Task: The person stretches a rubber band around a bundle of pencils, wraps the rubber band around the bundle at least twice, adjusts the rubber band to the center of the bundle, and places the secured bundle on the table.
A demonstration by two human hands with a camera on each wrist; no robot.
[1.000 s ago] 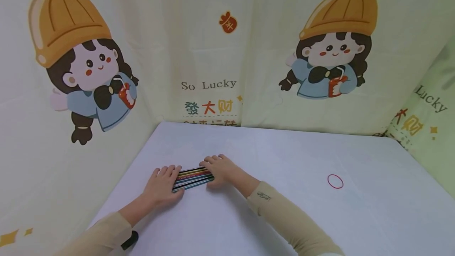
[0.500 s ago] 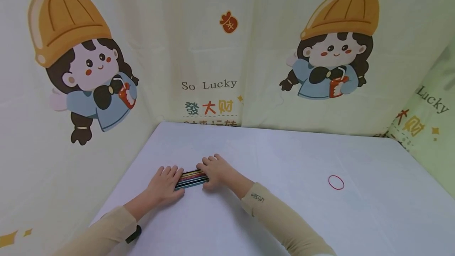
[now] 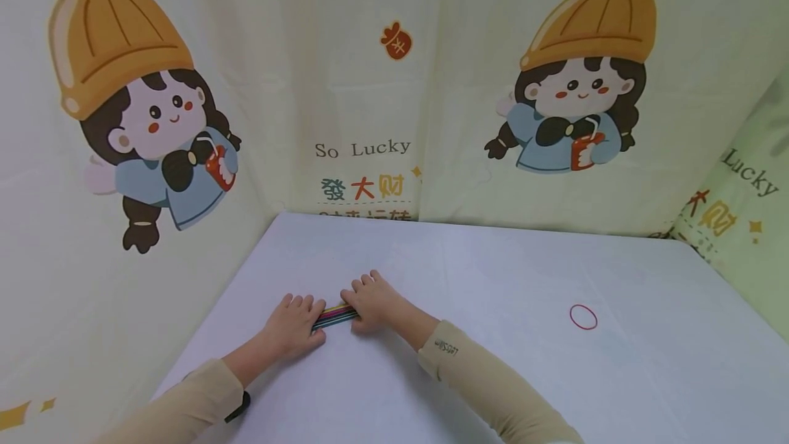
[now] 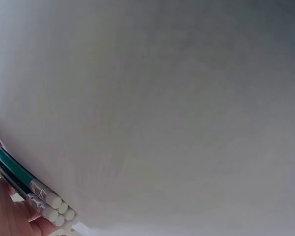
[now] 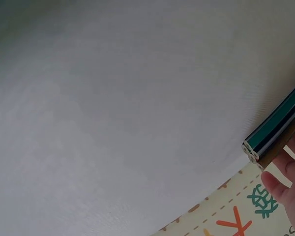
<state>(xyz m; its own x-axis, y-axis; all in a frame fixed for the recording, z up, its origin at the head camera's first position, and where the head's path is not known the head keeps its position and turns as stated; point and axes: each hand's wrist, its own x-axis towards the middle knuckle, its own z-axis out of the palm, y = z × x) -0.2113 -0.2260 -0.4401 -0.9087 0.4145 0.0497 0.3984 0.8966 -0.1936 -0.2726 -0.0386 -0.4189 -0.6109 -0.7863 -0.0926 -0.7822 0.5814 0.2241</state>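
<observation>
In the head view a bundle of colored pencils [image 3: 335,316] lies sideways over the white table, teal, pink and yellow among its barrels. My left hand [image 3: 294,327] grips one end, thumb on the near side and fingers over the far side. The other end is held by my right hand [image 3: 374,302] in much the same way. White erasers [image 4: 54,200] with silver ferrules stick out past the left hand in the left wrist view. Flat, unsharpened ends of the pencils [image 5: 273,132] show in the right wrist view, beside the right fingers. Hands cover most of the bundle.
A thin red ring, like a rubber band [image 3: 570,312], lies on the white tabletop [image 3: 487,279] to the right. Behind the table hangs a cream printed cloth [image 3: 462,88]. Something black [image 3: 239,408] shows beneath the left sleeve.
The hands have come closer together, the left moving right and the right slightly left. The pencils, spread flatter and wider before, are now squeezed into a narrower, tighter bundle.
</observation>
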